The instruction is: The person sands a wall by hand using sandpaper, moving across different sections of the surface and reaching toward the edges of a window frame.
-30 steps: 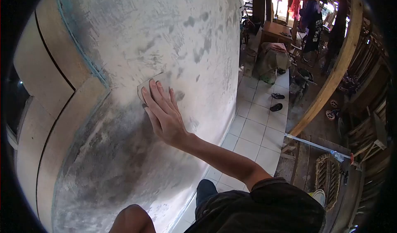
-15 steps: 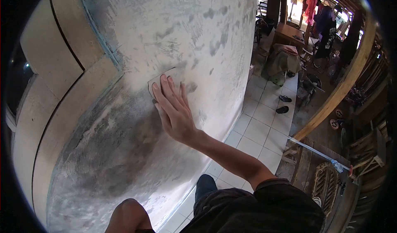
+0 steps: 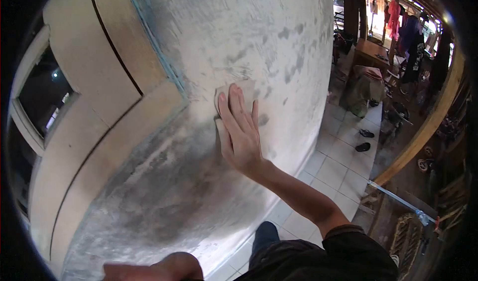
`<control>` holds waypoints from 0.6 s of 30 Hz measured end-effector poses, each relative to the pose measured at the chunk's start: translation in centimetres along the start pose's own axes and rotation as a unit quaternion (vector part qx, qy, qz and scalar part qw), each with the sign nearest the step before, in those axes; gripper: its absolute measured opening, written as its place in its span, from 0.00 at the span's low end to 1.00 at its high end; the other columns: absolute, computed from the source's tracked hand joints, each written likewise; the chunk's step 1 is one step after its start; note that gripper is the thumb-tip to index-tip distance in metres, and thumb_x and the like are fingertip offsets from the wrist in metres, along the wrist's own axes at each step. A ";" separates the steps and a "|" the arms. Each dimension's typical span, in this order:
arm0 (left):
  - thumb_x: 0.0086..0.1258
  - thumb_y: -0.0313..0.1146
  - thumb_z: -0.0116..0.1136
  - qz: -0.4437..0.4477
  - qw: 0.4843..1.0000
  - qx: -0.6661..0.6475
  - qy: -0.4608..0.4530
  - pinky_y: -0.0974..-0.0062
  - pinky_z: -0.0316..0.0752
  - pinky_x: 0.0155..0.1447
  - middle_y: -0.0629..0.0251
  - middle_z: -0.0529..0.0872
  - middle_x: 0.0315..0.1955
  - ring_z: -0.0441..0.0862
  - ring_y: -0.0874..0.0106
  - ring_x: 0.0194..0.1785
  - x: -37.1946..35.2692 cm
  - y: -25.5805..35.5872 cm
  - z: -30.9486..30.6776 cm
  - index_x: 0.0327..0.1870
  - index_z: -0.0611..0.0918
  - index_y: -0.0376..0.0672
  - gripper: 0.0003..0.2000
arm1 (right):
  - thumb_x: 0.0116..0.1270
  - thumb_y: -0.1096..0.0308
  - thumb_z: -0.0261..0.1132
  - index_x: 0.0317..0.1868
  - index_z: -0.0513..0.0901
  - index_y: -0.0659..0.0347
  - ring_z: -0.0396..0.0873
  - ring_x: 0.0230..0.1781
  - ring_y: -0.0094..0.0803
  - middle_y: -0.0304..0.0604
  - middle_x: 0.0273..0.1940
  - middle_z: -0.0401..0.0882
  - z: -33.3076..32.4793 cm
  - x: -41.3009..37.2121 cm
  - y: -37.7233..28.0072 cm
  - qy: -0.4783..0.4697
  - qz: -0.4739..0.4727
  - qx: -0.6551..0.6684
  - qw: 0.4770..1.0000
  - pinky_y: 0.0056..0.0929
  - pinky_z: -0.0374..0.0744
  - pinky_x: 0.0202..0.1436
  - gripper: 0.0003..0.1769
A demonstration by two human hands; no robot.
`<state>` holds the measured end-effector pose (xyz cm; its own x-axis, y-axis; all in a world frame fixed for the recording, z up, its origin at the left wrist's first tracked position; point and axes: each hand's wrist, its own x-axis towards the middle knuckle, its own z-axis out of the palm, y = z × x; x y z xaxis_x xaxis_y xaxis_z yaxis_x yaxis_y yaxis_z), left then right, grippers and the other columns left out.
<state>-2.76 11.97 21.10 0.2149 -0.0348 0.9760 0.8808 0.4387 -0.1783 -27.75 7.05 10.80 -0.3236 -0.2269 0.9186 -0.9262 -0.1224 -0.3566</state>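
Vertically, sandpaper under flat right hand

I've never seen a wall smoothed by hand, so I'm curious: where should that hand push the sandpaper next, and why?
Probably a short stroke down and left. The right hand lies flat on the sandpaper, pressing it to the wall where the surface looks pale, while a darker grey patch begins just below and left of it, seemingly less worked.

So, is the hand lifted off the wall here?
No, the right hand lies flat on the wall, pressing a sandpaper sheet against it.
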 end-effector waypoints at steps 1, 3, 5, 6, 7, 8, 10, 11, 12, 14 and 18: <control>0.77 0.47 0.48 -0.019 0.996 0.077 0.038 0.64 0.71 0.58 0.71 0.85 0.43 0.81 0.65 0.50 -1.9 0.3 -1.2 0.46 0.85 0.53 0.14 | 0.73 0.68 0.60 0.72 0.69 0.61 0.56 0.77 0.51 0.56 0.76 0.58 0.2 -0.5 -0.5 -0.010 -0.018 0.013 1.000 0.64 0.51 0.74 0.28; 0.78 0.43 0.44 -0.042 0.972 0.218 0.076 0.53 0.63 0.64 0.64 0.81 0.44 0.77 0.63 0.52 -5.5 0.0 -3.7 0.46 0.80 0.46 0.14 | 0.73 0.69 0.59 0.71 0.70 0.61 0.58 0.76 0.52 0.56 0.75 0.59 0.1 -1.6 -0.7 -0.034 -0.056 0.032 0.997 0.63 0.54 0.74 0.27; 0.77 0.41 0.46 -0.037 0.927 0.370 0.039 0.56 0.65 0.57 0.62 0.79 0.39 0.75 0.62 0.46 -7.8 -2.0 -5.5 0.42 0.77 0.43 0.12 | 0.71 0.70 0.61 0.68 0.72 0.65 0.59 0.76 0.54 0.60 0.74 0.61 -0.7 -1.4 0.8 -0.041 -0.111 0.037 0.992 0.58 0.56 0.74 0.26; 0.76 0.40 0.50 -0.032 0.890 0.454 -0.001 0.62 0.70 0.49 0.63 0.79 0.34 0.76 0.63 0.40 -8.2 -3.2 -5.8 0.37 0.78 0.42 0.11 | 0.71 0.70 0.62 0.67 0.74 0.66 0.60 0.75 0.56 0.61 0.73 0.61 -0.8 -1.2 1.1 -0.045 -0.136 0.039 0.989 0.56 0.57 0.74 0.25; 0.74 0.38 0.53 -0.028 0.844 0.533 -0.041 0.68 0.74 0.40 0.63 0.79 0.29 0.77 0.63 0.33 -8.6 -4.0 -6.3 0.33 0.78 0.40 0.12 | 0.70 0.70 0.62 0.67 0.75 0.66 0.61 0.74 0.56 0.62 0.73 0.62 -0.8 -0.6 1.1 -0.027 -0.124 0.039 0.991 0.56 0.58 0.74 0.25; 0.72 0.37 0.54 -0.033 0.830 0.553 -0.060 0.67 0.74 0.40 0.63 0.80 0.29 0.77 0.63 0.34 -9.1 -4.3 -6.9 0.32 0.78 0.41 0.10 | 0.70 0.70 0.62 0.66 0.75 0.65 0.62 0.74 0.56 0.62 0.72 0.63 -1.0 0.5 0.9 -0.009 -0.111 0.039 0.993 0.56 0.58 0.74 0.24; 0.68 0.34 0.56 -0.043 0.799 0.592 -0.099 0.66 0.74 0.40 0.63 0.81 0.29 0.77 0.63 0.35 -10.0 -4.3 -8.2 0.31 0.79 0.41 0.07 | 0.70 0.69 0.62 0.66 0.76 0.61 0.63 0.74 0.54 0.60 0.72 0.64 -0.4 1.1 0.4 0.020 -0.086 0.058 0.994 0.56 0.59 0.73 0.24; 0.67 0.33 0.56 -0.019 0.797 0.589 -0.128 0.66 0.74 0.40 0.63 0.81 0.29 0.78 0.62 0.35 -10.2 -4.4 -8.8 0.31 0.79 0.41 0.06 | 0.71 0.67 0.63 0.66 0.76 0.59 0.62 0.74 0.52 0.58 0.73 0.63 0.3 0.8 -0.1 0.032 -0.077 0.074 0.994 0.57 0.60 0.73 0.24; 0.65 0.31 0.56 0.003 0.795 0.586 -0.156 0.66 0.74 0.40 0.62 0.81 0.29 0.78 0.62 0.35 -10.5 -4.5 -9.3 0.31 0.79 0.41 0.05 | 0.71 0.66 0.63 0.67 0.76 0.56 0.62 0.75 0.50 0.56 0.73 0.63 0.8 0.3 -0.3 0.042 -0.068 0.089 0.993 0.58 0.60 0.73 0.24; 0.64 0.30 0.56 0.029 0.784 0.592 -0.182 0.66 0.74 0.40 0.63 0.82 0.29 0.81 0.62 0.35 -11.1 -4.8 -9.7 0.31 0.80 0.42 0.04 | 0.71 0.66 0.63 0.67 0.76 0.58 0.62 0.74 0.51 0.56 0.74 0.62 1.0 -2.3 0.0 -0.007 -0.114 0.048 0.992 0.59 0.59 0.73 0.25; 0.64 0.31 0.55 0.029 0.754 0.619 -0.215 0.67 0.73 0.40 0.65 0.82 0.28 0.82 0.64 0.33 -10.6 -4.5 -9.4 0.30 0.80 0.42 0.05 | 0.71 0.66 0.62 0.69 0.73 0.60 0.62 0.74 0.51 0.55 0.75 0.60 0.2 -0.9 1.8 -0.015 -0.154 -0.028 0.988 0.63 0.53 0.75 0.26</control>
<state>-5.06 1.97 10.37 -0.1541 0.1951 0.9686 -0.2521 0.9401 -0.2294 -29.12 6.82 9.30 -0.0192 -0.2167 0.9761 -0.9892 -0.1376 -0.0500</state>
